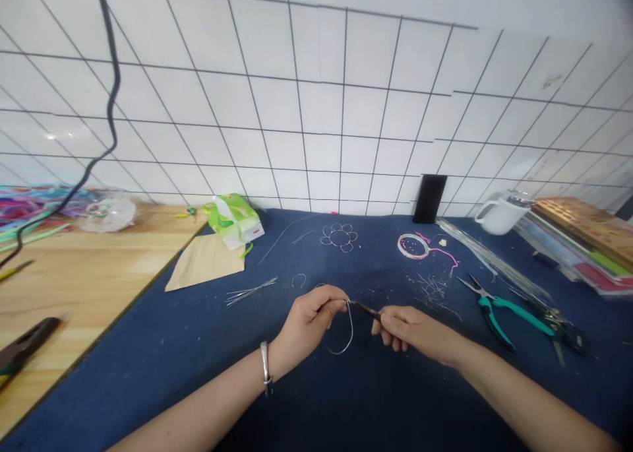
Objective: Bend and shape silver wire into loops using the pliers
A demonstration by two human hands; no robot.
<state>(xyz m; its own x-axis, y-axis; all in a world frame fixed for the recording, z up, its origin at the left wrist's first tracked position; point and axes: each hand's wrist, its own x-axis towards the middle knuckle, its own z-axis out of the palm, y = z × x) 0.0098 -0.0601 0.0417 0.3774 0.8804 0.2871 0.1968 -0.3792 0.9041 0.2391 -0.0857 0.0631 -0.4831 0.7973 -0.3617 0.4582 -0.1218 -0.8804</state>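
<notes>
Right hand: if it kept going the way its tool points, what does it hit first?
The right hand holds a thin dark tool aimed left and slightly up. Its tip already sits at the top of the wire loop, pinched by the left hand. So the wire first, then probably the left fingertips.

The left hand pinches the top of a wire loop; the right hand, just beside it, grips a thin dark tool whose tip meets the loop; teal pliers lie right of the right hand on the worktop; a wire flower lies beyond both hands.

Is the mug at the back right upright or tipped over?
Upright: the mug stands on its base beside the wall, handle to the left, rim on top.
</notes>
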